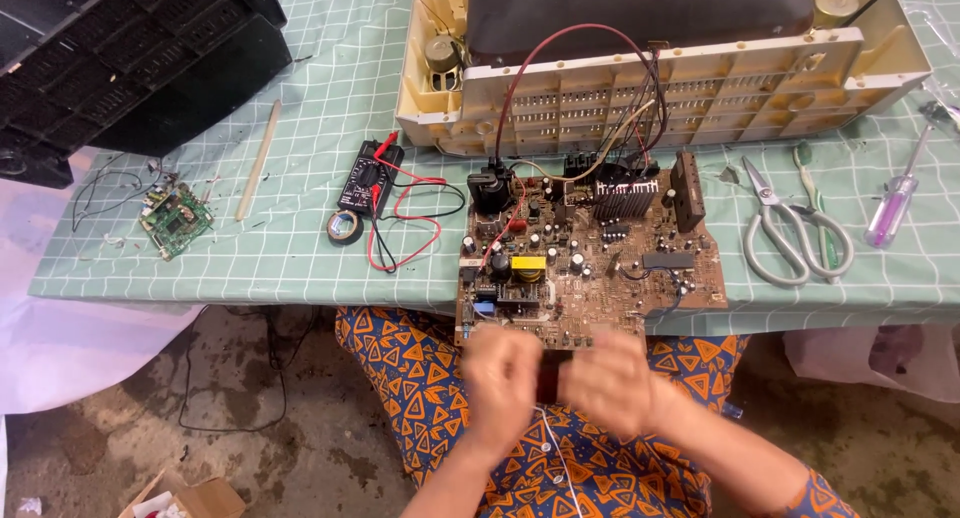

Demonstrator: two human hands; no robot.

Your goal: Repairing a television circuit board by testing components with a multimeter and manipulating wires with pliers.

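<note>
We see left hand (pixel 500 376) and right hand (pixel 608 383) curled, blurred, both gripping a small dark part (pixel 547 378) below the circuit board (pixel 590 258).

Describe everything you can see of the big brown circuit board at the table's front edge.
The brown circuit board lies flat, component side up, its near edge overhanging the table above the person's lap. It carries a yellow block, black capacitors, a finned heat sink and a black transformer. Red, black and tan wires run from its far edge up to the cream housing behind. The left hand and right hand, both blurred, meet just below its near edge; contact cannot be told.
</note>
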